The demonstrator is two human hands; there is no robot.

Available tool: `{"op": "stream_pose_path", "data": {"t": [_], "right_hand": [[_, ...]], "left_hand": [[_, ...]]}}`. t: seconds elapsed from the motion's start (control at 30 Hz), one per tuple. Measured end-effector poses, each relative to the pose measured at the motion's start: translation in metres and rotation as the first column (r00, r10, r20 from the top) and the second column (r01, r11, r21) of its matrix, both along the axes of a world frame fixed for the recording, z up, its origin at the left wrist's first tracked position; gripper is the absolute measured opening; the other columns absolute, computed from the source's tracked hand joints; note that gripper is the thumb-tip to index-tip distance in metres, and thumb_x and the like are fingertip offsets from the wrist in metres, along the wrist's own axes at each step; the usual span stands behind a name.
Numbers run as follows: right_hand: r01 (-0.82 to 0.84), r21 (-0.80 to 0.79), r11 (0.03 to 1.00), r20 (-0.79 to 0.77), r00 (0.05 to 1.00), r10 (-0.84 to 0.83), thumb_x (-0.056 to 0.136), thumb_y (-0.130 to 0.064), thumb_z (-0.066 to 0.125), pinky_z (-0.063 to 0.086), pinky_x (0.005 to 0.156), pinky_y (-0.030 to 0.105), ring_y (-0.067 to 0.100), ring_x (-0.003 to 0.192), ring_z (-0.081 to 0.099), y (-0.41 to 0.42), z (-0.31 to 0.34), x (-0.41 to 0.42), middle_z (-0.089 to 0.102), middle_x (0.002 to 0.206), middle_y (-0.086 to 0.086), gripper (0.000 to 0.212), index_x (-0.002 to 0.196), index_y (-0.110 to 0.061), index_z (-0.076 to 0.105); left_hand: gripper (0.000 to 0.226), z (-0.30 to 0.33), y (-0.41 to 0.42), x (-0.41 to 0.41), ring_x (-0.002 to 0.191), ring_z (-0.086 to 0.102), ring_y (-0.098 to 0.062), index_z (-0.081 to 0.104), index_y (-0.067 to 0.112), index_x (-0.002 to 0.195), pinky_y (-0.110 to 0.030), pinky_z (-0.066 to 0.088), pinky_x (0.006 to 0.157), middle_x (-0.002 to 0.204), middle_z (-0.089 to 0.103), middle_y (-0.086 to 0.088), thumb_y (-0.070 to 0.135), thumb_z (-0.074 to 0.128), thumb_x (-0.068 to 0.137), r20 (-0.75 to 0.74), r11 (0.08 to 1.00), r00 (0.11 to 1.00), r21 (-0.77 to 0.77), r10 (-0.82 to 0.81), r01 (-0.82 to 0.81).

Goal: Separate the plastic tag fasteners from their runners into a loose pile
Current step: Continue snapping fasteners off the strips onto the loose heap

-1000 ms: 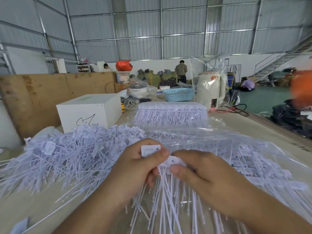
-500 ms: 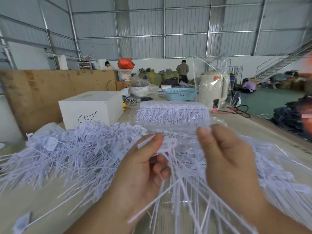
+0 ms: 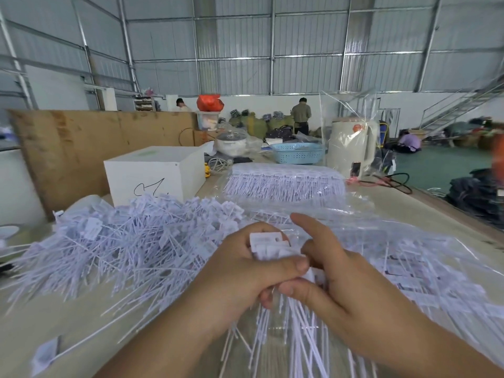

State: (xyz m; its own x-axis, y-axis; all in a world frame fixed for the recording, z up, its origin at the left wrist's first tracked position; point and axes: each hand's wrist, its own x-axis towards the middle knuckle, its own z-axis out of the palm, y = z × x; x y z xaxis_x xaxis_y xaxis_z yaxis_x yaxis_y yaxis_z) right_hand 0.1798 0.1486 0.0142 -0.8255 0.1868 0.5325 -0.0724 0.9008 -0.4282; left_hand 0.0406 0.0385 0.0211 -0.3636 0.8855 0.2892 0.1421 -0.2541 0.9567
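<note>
My left hand [image 3: 240, 271] and my right hand [image 3: 346, 290] meet in the lower middle, both closed around one bunch of white tag fasteners [image 3: 270, 245]. The flat square heads stick up above my left thumb; the thin tails hang down below both hands. A big loose pile of fasteners [image 3: 122, 241] spreads over the table to the left. To the right, more fasteners lie in a clear plastic bag [image 3: 409, 266]. A neat stacked bundle of fasteners on their runners [image 3: 283, 181] lies further back.
A white box [image 3: 155, 173] stands at the back left in front of a brown board [image 3: 81, 145]. A blue basket [image 3: 297, 152], a pot and a cream kettle [image 3: 351, 145] sit at the far end. People work in the background. The table's right edge runs diagonally.
My right hand, raised and apart half a second ago, has come back down onto the bunch. My left hand has kept its hold on the fasteners throughout.
</note>
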Motion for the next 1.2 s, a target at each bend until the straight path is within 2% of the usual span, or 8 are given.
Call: {"op": "stream_pose_path", "data": {"t": [0.33,0.43,0.5,0.57,0.67,0.83,1.0,1.2], "right_hand": [[0.003,0.038,0.999,0.032,0.999,-0.004,0.078,-0.084,0.032,0.034,0.08,-0.002,-0.026,0.1,0.044,-0.006,0.002,0.0,0.026,0.117,-0.055,0.067,0.133,-0.07,-0.004],[-0.061,0.001,0.998,0.02,0.998,0.061,0.084,-0.074,0.043,0.046,0.082,0.013,-0.01,0.106,0.055,-0.002,0.002,0.0,0.048,0.121,-0.038,0.061,0.138,-0.06,0.018],[-0.07,-0.006,0.998,0.057,0.996,0.071,0.089,-0.067,0.046,0.052,0.078,0.031,0.003,0.095,0.063,0.005,0.006,0.003,0.063,0.11,-0.019,0.049,0.132,-0.044,0.042],[-0.059,0.016,0.998,0.126,0.99,0.056,0.092,-0.064,0.047,0.051,0.067,0.039,0.008,0.075,0.062,0.012,0.01,0.005,0.065,0.09,-0.01,0.037,0.11,-0.034,0.059],[-0.054,-0.01,0.998,0.133,0.99,0.055,0.092,-0.056,0.052,0.038,0.051,0.032,0.009,0.053,0.047,0.02,0.008,0.008,0.05,0.061,-0.008,0.034,0.075,-0.026,0.053],[0.021,-0.023,1.0,-0.045,0.999,-0.022,0.091,-0.052,0.05,0.035,0.049,0.029,0.01,0.049,0.044,0.016,0.004,0.005,0.044,0.055,-0.01,0.038,0.065,-0.025,0.045],[0.055,-0.196,0.979,-0.26,0.96,-0.106,0.09,-0.041,0.055,0.028,0.047,0.016,0.006,0.047,0.038,-0.001,-0.002,-0.003,0.039,0.05,-0.013,0.037,0.059,-0.024,0.043],[0.037,-0.362,0.931,-0.448,0.869,-0.209,0.09,-0.033,0.056,0.028,0.044,0.014,0.001,0.046,0.033,-0.025,-0.006,-0.008,0.036,0.049,-0.01,0.039,0.059,-0.01,0.047]], "left_hand": [[0.022,0.004,-0.005,-0.005,0.049,0.053,-0.013,0.069,0.023,0.081,-0.021,0.041,0.041,0.066,0.066,0.0,0.023,0.084,0.064,-0.05,0.99,0.991,-0.072,-0.128,0.124],[0.018,0.006,-0.007,-0.006,0.047,0.053,-0.013,0.067,0.021,0.079,-0.022,0.042,0.04,0.065,0.066,-0.001,0.018,0.08,0.068,-0.111,0.998,0.992,-0.034,-0.054,0.051],[0.016,0.007,-0.007,-0.006,0.041,0.047,-0.012,0.065,0.021,0.075,-0.02,0.04,0.04,0.057,0.061,0.0,0.015,0.079,0.068,-0.1,1.0,0.995,0.026,0.001,0.002],[0.017,0.007,-0.006,-0.009,0.036,0.044,-0.009,0.065,0.023,0.071,-0.02,0.039,0.039,0.051,0.056,0.003,0.012,0.078,0.068,-0.068,0.997,0.997,0.072,0.035,-0.03],[0.017,0.006,-0.004,-0.01,0.034,0.041,-0.009,0.064,0.023,0.071,-0.02,0.038,0.039,0.05,0.054,0.002,0.011,0.076,0.068,-0.058,0.996,0.997,0.083,0.043,-0.038],[0.02,0.003,0.0,-0.005,0.035,0.04,-0.007,0.066,0.023,0.073,-0.021,0.039,0.039,0.055,0.055,0.002,0.01,0.08,0.067,0.03,0.988,1.0,0.152,-0.008,0.003],[0.019,0.007,-0.001,0.003,0.034,0.037,-0.007,0.066,0.024,0.071,-0.022,0.04,0.039,0.053,0.052,0.003,0.01,0.079,0.067,0.109,0.969,0.994,0.244,0.018,-0.045],[0.021,0.008,0.001,0.017,0.032,0.037,-0.004,0.068,0.024,0.068,-0.018,0.038,0.036,0.047,0.051,0.006,0.007,0.078,0.064,0.24,0.936,0.971,0.341,-0.001,-0.083]]}}
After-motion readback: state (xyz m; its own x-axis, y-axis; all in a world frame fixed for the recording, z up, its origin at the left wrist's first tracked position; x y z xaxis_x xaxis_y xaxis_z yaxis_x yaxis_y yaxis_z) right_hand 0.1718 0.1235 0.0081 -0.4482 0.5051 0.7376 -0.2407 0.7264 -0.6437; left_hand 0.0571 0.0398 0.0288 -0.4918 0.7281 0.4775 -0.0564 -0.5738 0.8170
